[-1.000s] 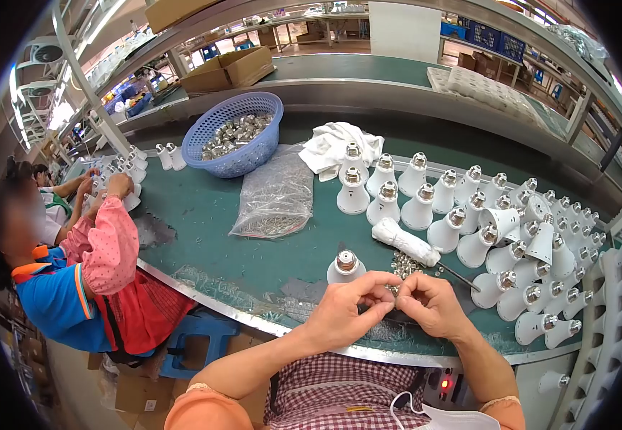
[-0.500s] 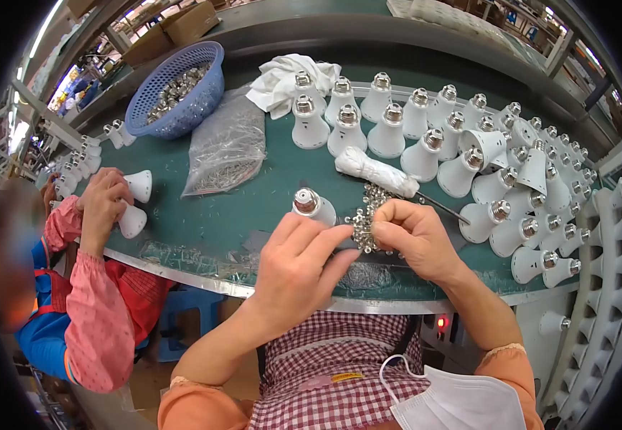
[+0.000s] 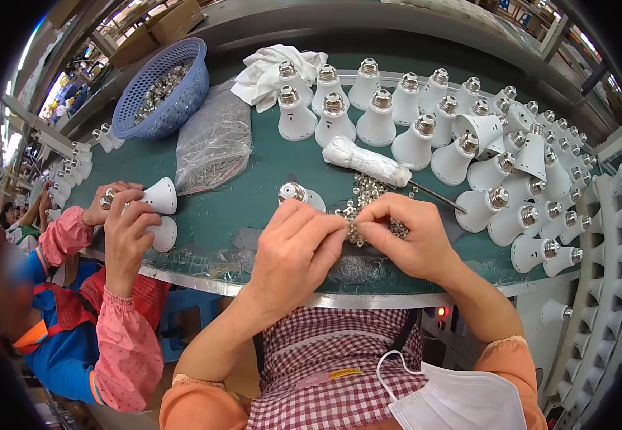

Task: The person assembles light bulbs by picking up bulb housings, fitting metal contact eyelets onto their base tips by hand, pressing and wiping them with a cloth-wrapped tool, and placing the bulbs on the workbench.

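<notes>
hands (image 3: 291, 245) close together by small metal pieces (image 3: 368, 192)

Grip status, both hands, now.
Left hand: closed in a pinch by the small metal pieces; anything held is hidden.
Right hand: pinched closed; cannot tell whether it holds anything.

Bulb housings (image 3: 334, 129): smooth wht plastic, semi-gloss; their caps (image 3: 333, 102) shiny threaded metal. Small parts (image 3: 367, 190) in pile: glossy metal. Bench (image 3: 257, 197): matt grn top, scuffed nr front, w/ dull metal edging (image 3: 397, 302). Basket (image 3: 196, 89): blue perf. plastic. Bag (image 3: 214, 136): clear, crinkly plastic. Rag (image 3: 271, 75): matt, rumpled wht cloth. Tool (image 3: 368, 161): wrinkled wht wrap, metal shaft (image 3: 438, 198). Apron (image 3: 339, 351): matt checked cloth.
</notes>
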`<action>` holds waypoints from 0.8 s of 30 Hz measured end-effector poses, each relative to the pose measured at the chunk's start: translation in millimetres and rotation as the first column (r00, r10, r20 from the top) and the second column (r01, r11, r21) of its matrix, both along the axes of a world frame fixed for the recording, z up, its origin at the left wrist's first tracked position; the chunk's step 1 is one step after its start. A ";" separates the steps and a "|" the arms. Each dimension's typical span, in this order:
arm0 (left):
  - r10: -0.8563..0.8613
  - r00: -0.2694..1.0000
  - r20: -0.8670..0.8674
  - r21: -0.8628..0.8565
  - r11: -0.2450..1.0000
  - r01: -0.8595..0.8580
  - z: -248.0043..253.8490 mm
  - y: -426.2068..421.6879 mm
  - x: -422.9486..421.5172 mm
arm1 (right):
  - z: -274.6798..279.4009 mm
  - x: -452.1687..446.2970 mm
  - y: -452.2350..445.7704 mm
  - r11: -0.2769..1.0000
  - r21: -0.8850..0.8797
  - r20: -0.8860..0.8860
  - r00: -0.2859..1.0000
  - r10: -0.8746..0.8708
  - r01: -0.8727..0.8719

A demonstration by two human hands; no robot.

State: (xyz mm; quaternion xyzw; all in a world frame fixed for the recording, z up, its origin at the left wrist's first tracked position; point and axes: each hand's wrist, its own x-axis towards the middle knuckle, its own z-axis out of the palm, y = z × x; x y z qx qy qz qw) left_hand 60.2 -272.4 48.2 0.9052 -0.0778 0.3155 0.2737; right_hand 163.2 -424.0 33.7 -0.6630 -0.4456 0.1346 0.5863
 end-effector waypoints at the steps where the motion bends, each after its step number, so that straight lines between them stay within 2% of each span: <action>1: 0.000 1.000 -0.013 -0.032 0.999 0.000 -0.7 0.7 0.0 | -1.3 0.9 0.8 1.000 -0.002 -0.001 1.000 0.001 -0.001; 3: -0.001 1.000 -0.028 -0.063 0.998 0.000 -1.4 1.6 -0.5 | -5.3 3.5 3.3 0.997 0.078 0.398 0.916 -0.047 0.018; 7: -0.013 0.999 -0.041 -0.057 0.998 0.010 -0.1 2.4 0.2 | -0.6 0.0 4.4 0.990 0.051 0.307 0.941 -0.143 0.134; 9: -0.016 0.999 -0.043 -0.048 0.999 0.014 0.1 2.7 0.7 | -6.0 5.7 5.1 0.987 0.146 0.480 0.867 -0.131 0.068; 16: -0.025 0.999 -0.029 -0.054 0.998 0.023 -0.7 -1.9 1.3 | -8.6 6.0 6.4 0.986 0.150 0.500 0.856 -0.134 0.067; 18: -0.014 0.999 -0.030 -0.064 0.998 0.012 -2.5 -5.6 1.8 | -10.2 4.8 8.3 0.970 0.211 0.606 0.763 -0.226 0.120; 19: 0.013 1.000 -0.029 -0.085 0.996 -0.016 -5.0 -7.8 2.4 | -9.1 4.4 8.7 0.970 0.210 0.606 0.763 -0.226 0.120; 21: 0.037 0.999 -0.030 -0.107 0.993 -0.040 -6.7 -9.8 2.9 | -6.1 3.3 8.1 0.955 0.243 0.760 0.579 -0.297 0.170; 24: 0.049 0.998 -0.025 -0.142 0.988 -0.052 -7.0 -10.1 5.9 | -9.0 8.7 8.4 0.957 0.265 0.711 0.647 -0.276 0.116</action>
